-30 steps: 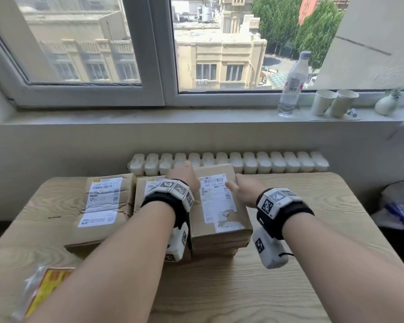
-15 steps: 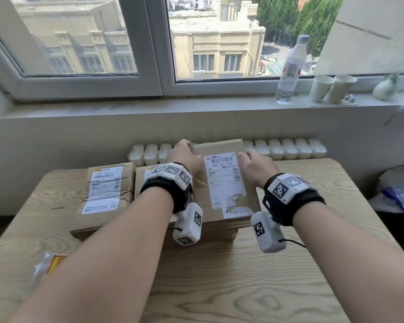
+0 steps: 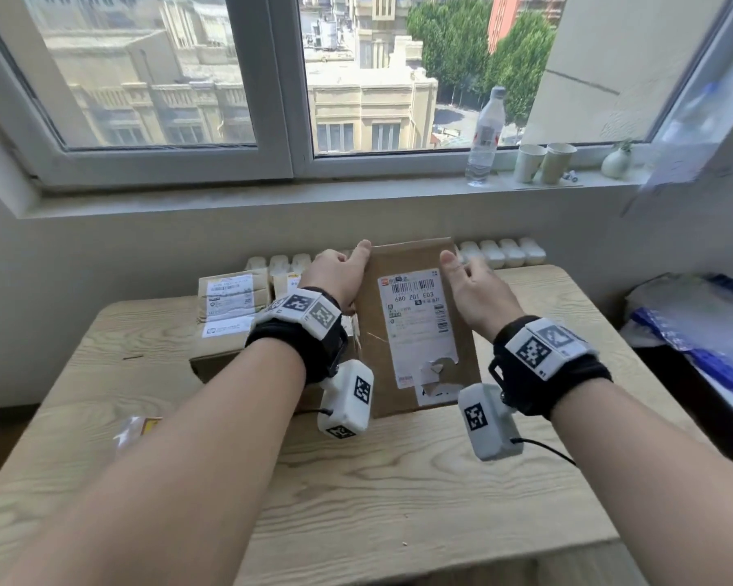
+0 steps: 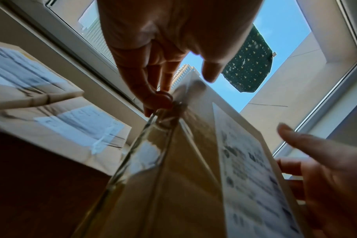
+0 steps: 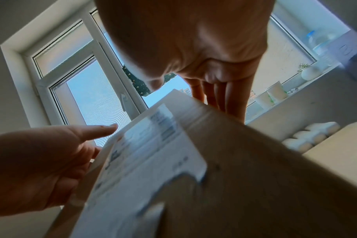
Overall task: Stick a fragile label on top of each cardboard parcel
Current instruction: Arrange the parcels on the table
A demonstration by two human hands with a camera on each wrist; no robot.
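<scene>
Both hands hold a flat cardboard parcel (image 3: 415, 323) with a torn white shipping label, lifted and tilted up toward me above the wooden table (image 3: 398, 501). My left hand (image 3: 339, 277) grips its left edge, thumb at the top corner, fingers behind. My right hand (image 3: 475, 285) grips its right edge the same way. In the left wrist view the left hand (image 4: 153, 56) wraps the parcel (image 4: 183, 177). In the right wrist view the fingers (image 5: 224, 96) go behind the parcel (image 5: 214, 161). Two more parcels (image 3: 229, 306) lie at the left. A packet of yellow labels (image 3: 138, 429) lies near the table's left front.
On the window sill stand a water bottle (image 3: 485, 137), two paper cups (image 3: 542, 162) and a small vase (image 3: 616, 160). A white radiator (image 3: 500, 251) runs behind the table. Blue and white plastic bags (image 3: 703, 323) lie at the right.
The parcel has come up off the stack and its far end has tilted upward between both hands. The hands slid to its far corners.
</scene>
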